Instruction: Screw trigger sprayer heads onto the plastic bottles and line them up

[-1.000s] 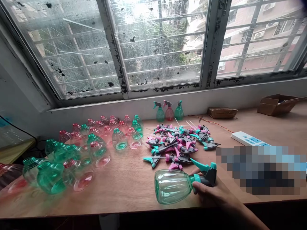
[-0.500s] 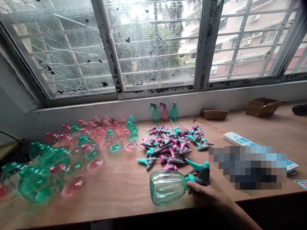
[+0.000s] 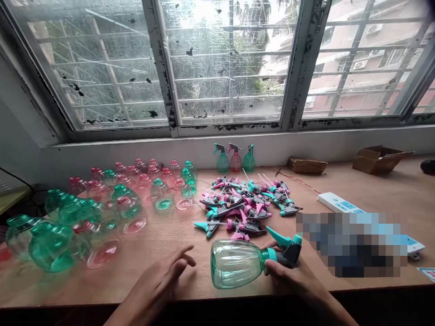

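In my right hand (image 3: 288,276) lies a clear green spray bottle (image 3: 236,265), gripped at the neck and tipped on its side. Its grey and teal trigger head (image 3: 287,249) is on the bottle and points right. My left hand (image 3: 166,276) is to the left of the bottle's base, apart from it, fingers loosely spread and holding nothing. Just behind the bottle spreads a heap of loose pink, teal and grey trigger heads (image 3: 244,203) with thin tubes. Many headless green and pink bottles (image 3: 129,199) stand on the left of the table.
Three spray bottles with heads (image 3: 235,160) stand against the wall under the window. To the right are a flat cardboard piece (image 3: 307,165), an open cardboard box (image 3: 380,159) and a white power strip (image 3: 335,202). A blurred-out patch covers part of the table's right side.
My left hand has come into view from below, left of the bottle. My right hand keeps its grip on the spray bottle, almost in the same place. The camera view has shifted slightly.
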A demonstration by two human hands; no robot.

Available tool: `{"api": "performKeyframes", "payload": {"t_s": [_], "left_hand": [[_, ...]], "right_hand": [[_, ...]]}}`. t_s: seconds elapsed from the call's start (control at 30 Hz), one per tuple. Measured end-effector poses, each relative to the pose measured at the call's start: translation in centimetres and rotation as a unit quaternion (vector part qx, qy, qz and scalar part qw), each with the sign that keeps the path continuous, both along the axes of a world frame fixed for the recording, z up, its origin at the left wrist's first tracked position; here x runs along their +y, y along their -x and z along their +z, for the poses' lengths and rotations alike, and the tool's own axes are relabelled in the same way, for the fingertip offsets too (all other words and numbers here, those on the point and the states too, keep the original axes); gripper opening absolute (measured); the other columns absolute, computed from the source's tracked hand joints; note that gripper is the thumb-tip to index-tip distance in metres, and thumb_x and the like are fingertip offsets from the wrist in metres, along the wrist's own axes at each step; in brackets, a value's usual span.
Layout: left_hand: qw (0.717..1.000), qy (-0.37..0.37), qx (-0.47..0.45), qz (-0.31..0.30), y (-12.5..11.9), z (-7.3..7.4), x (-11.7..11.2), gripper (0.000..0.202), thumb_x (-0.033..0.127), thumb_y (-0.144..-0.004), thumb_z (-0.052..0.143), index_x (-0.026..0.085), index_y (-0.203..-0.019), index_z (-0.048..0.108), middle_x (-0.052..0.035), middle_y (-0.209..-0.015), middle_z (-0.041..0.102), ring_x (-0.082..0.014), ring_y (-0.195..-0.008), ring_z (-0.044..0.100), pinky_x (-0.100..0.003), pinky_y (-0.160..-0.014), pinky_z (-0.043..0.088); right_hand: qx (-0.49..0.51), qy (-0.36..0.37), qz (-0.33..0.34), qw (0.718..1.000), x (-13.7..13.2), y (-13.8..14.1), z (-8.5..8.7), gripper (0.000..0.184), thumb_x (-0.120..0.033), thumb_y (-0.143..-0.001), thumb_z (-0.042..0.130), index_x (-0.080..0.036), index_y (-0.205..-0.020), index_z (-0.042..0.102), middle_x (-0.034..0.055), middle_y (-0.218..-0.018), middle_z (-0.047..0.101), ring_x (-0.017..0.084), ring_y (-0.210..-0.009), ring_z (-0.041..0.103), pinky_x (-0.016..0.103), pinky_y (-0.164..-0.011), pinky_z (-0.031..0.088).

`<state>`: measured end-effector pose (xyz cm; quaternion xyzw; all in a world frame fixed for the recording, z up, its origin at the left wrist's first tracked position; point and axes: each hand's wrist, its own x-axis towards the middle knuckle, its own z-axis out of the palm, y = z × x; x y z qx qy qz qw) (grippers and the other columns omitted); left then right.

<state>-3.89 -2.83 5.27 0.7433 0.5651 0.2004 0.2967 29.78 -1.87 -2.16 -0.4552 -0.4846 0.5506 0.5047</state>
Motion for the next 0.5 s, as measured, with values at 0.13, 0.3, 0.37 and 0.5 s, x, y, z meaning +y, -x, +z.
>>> {"api": "performKeyframes", "payload": {"t_s": [0.13,0.3,0.37,0.5], "left_hand": [[0.996,-0.023,-0.039,-0.072,-4.4,-2.2,3.1,0.082,0.081,-0.091,0.029,0.028,-0.151,0.047,-0.0044,-0.114,0.078,-0.0286,-0.097,0.070,-0.033,-0.092,0.053],[0.989,-0.055,-0.108,-0.090,-6.2,-3.2,2.9,0.080,0.080,-0.092,0.027,0.027,-0.143,0.059,-0.0066,-0.127,0.074,-0.0324,-0.110,0.066,-0.032,-0.097,0.050],[0.986,-0.042,-0.124,-0.099,-6.0,-3.0,2.7,0.075,0.076,-0.094,0.033,0.025,-0.141,0.060,-0.0068,-0.128,0.073,-0.0325,-0.111,0.066,-0.032,-0.098,0.049],[0.982,-0.015,-0.160,-0.103,-5.6,-2.8,2.7,0.072,0.072,-0.093,0.045,0.025,-0.148,0.052,-0.0073,-0.134,0.070,-0.0339,-0.118,0.063,-0.035,-0.104,0.047]], "right_hand": [[0.013,-0.013,-0.007,1.000,0.3,0.0,-0.7,0.038,-0.051,-0.076,0.084,-0.018,-0.089,0.069,0.0004,-0.068,0.071,0.015,-0.056,0.053,0.029,-0.055,0.036],[-0.003,-0.014,-0.005,1.000,0.4,0.2,-0.5,0.036,-0.051,-0.076,0.083,-0.019,-0.085,0.072,0.0017,-0.071,0.070,0.017,-0.058,0.054,0.031,-0.057,0.039],[-0.012,-0.020,0.008,1.000,0.3,0.2,-0.2,0.037,-0.054,-0.077,0.082,-0.018,-0.082,0.073,0.0016,-0.069,0.069,0.016,-0.056,0.053,0.031,-0.056,0.039],[-0.032,-0.027,0.026,0.999,0.3,0.2,0.2,0.042,-0.058,-0.080,0.078,-0.018,-0.073,0.074,0.0001,-0.063,0.064,0.015,-0.056,0.051,0.030,-0.056,0.038]]}}
